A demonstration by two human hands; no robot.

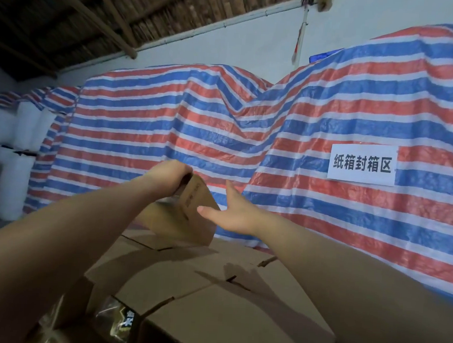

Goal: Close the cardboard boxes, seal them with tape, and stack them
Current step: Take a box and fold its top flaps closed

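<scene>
A small brown cardboard box [187,222] sits tilted on top of larger cardboard boxes [211,299], with one flap [195,193] standing up. My left hand [169,174] grips the top edge of that raised flap. My right hand [233,212] is spread flat, its thumb touching the flap's right side. The nearest large box [235,330] has its flaps folded over, and a gap at its left corner shows packaged goods [121,322] inside. No tape is in view.
Tall heaps covered by a red, white and blue striped tarpaulin [169,130] rise just behind the boxes. A white paper sign [362,163] with printed characters is stuck on the right heap. White sacks [10,140] stand at the far left under a wooden roof.
</scene>
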